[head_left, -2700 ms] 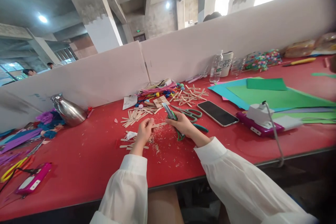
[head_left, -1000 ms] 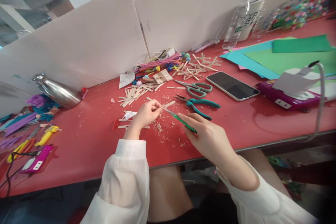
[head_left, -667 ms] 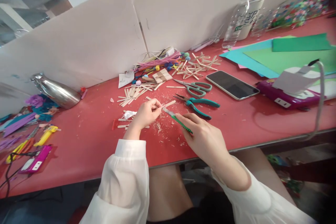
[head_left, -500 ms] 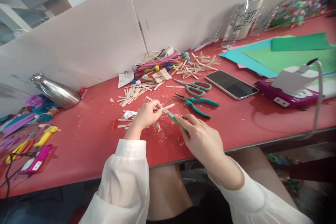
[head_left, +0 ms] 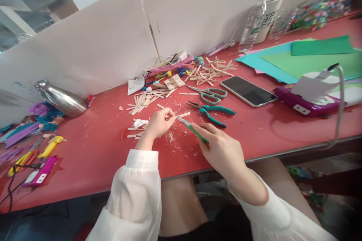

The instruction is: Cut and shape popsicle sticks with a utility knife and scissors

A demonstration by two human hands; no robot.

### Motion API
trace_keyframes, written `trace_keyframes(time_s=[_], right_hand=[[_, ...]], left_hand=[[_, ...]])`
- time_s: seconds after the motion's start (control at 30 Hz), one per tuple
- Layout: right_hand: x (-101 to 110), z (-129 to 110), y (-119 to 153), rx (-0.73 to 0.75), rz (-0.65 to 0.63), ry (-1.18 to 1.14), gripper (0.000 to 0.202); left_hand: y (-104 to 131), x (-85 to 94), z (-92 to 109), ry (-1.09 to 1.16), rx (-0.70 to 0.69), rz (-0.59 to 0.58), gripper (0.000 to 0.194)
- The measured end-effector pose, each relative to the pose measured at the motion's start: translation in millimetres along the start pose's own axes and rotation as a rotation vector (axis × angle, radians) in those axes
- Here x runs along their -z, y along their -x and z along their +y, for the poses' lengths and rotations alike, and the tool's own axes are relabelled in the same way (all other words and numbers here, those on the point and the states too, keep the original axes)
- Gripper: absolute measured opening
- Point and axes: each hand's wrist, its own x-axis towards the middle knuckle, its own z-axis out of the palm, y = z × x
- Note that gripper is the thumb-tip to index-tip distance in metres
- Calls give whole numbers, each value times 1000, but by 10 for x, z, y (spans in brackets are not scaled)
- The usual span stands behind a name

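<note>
On the red counter [head_left: 93, 154], the left hand [head_left: 161, 123] pinches a flat wooden stick [head_left: 185, 114] in narrowed fingers, the stick's free end pointing toward three o'clock. The right hand [head_left: 222, 147] has its fingers closed around a green-handled craft knife [head_left: 198, 133], the blade angled toward ten o'clock and right at the stick; the pictures do not settle whether the two touch.

Taking the held stick as the clock's centre, pale shavings [head_left: 171, 135] lie at seven, just beside the left hand. A white crumpled piece [head_left: 139, 123] sits at nine over several sticks, fanned sticks [head_left: 143, 101] spread at ten, and crossed sticks [head_left: 208, 72] make a loose pile at one. Scissors [head_left: 212, 95] and, farther out, a phone [head_left: 249, 91] rest at two. Teal-handled pliers [head_left: 217, 110] lie open at three, near the right hand.
</note>
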Motion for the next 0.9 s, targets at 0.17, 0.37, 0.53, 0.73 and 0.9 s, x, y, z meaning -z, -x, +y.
trace_keyframes(time_s=[0.17, 0.37, 0.53, 0.73, 0.9], right_hand=[[126, 109, -32, -109, -19, -225, 38], [169, 125, -78, -145, -114, -415, 41], [157, 75, -102, -167, -116, -419, 44], [175, 42, -113, -196, -129, -475, 42], [148, 22, -97, -236, -161, -592, 34]], left_hand=[[1, 30, 37, 149, 0, 17, 7], [6, 32, 71, 235, -43, 45, 5], [13, 28, 78, 251, -50, 48, 4], [28, -14, 88, 184, -141, 114, 5], [38, -67, 115, 123, -169, 180, 6]])
